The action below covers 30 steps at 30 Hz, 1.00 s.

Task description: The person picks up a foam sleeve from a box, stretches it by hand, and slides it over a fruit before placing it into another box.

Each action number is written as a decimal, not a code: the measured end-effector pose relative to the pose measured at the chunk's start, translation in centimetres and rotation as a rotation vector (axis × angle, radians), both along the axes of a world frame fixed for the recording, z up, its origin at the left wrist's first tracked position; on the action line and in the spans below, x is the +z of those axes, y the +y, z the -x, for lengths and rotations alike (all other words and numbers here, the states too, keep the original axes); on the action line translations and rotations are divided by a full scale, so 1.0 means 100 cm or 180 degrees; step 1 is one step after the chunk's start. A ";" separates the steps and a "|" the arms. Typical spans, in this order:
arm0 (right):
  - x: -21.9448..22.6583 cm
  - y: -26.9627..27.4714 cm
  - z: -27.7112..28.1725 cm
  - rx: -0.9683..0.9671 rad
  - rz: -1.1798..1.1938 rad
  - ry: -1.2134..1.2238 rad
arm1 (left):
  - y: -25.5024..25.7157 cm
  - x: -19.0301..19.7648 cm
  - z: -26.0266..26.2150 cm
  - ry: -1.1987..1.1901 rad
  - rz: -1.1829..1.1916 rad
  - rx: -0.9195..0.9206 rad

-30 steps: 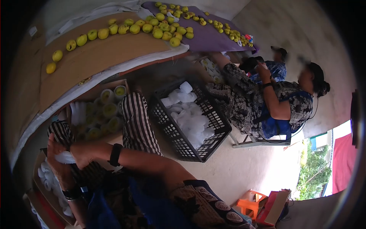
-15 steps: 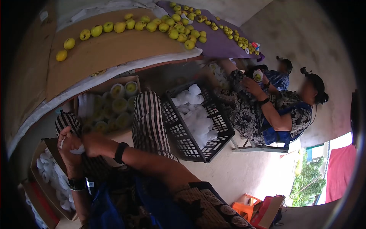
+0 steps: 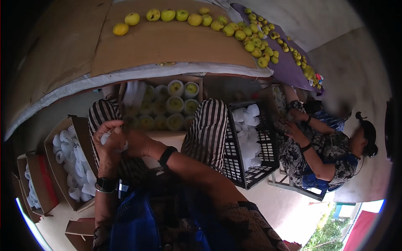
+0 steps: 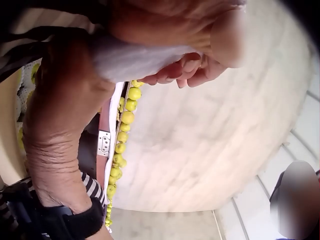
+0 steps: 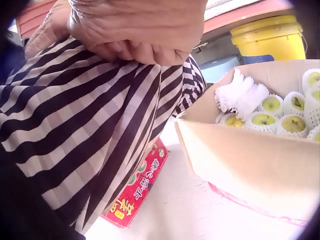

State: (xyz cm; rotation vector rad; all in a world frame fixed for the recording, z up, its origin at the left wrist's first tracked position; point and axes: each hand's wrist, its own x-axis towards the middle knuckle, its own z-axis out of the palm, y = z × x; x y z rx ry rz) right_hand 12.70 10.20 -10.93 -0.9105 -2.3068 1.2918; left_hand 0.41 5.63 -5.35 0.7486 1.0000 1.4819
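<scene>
Both hands meet over the left striped trouser leg in the head view. My left hand (image 3: 108,140) holds a white foam sleeve (image 3: 104,138), its fingers bent round it. Close against it, my right hand (image 3: 136,143) grips the sleeve from the other side; its fingertips are mostly hidden in the head view. In the left wrist view the white foam sleeve (image 4: 142,60) spans between the two hands. Curled fingers of the right hand (image 5: 135,32) show at the top of the right wrist view. Whether an apple sits inside the sleeve I cannot tell.
A carton of sleeved apples (image 3: 167,131) stands between the knees. Left are cartons of foam sleeves (image 3: 71,201); right, a black crate (image 3: 249,182) of white foam. Loose apples (image 3: 194,19) line the cardboard-topped table (image 3: 176,48). Another person (image 3: 331,154) sits at right.
The head view has turned left, so the scene shifts right and more cartons show. My hands stay together on the foam sleeve. The seated person's hands have lowered.
</scene>
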 end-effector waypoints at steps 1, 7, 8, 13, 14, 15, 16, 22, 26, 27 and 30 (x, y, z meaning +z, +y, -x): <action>-0.001 0.002 0.000 0.0024 -0.0102 -0.0171 | 0.002 0.001 -0.003 0.0215 0.0000 -0.0036; -0.007 0.004 0.008 -0.0124 -0.0155 -0.0064 | 0.008 -0.016 0.012 -0.0190 -0.0161 -0.0050; -0.007 0.004 0.007 -0.0155 -0.0126 -0.0025 | 0.009 -0.016 0.011 -0.0277 -0.0195 -0.0046; -0.014 0.002 0.011 -0.0215 -0.0080 -0.0075 | 0.009 -0.012 0.008 -0.0384 -0.0247 0.0001; -0.010 0.003 0.009 -0.0232 -0.0044 -0.0099 | 0.008 -0.016 0.011 -0.0465 -0.0274 -0.0039; -0.007 0.004 0.007 -0.0254 -0.0022 -0.0150 | 0.009 -0.017 0.010 -0.0546 -0.0297 -0.0083; -0.004 0.002 0.006 -0.0281 0.0015 -0.0191 | 0.009 -0.016 0.009 -0.0553 -0.0318 -0.0070; -0.008 -0.005 0.003 -0.0412 -0.0037 -0.0148 | 0.008 -0.019 0.005 -0.0574 -0.0417 -0.0031; -0.011 -0.004 0.000 -0.0406 -0.0007 -0.0014 | 0.009 -0.015 0.000 -0.0519 -0.0250 -0.0103; -0.009 -0.004 0.000 -0.0394 0.0033 0.0054 | 0.009 -0.013 0.000 -0.0484 -0.0142 -0.0113; -0.002 -0.004 -0.009 -0.0402 0.0144 0.0116 | 0.011 -0.015 -0.004 -0.0598 -0.0195 -0.0181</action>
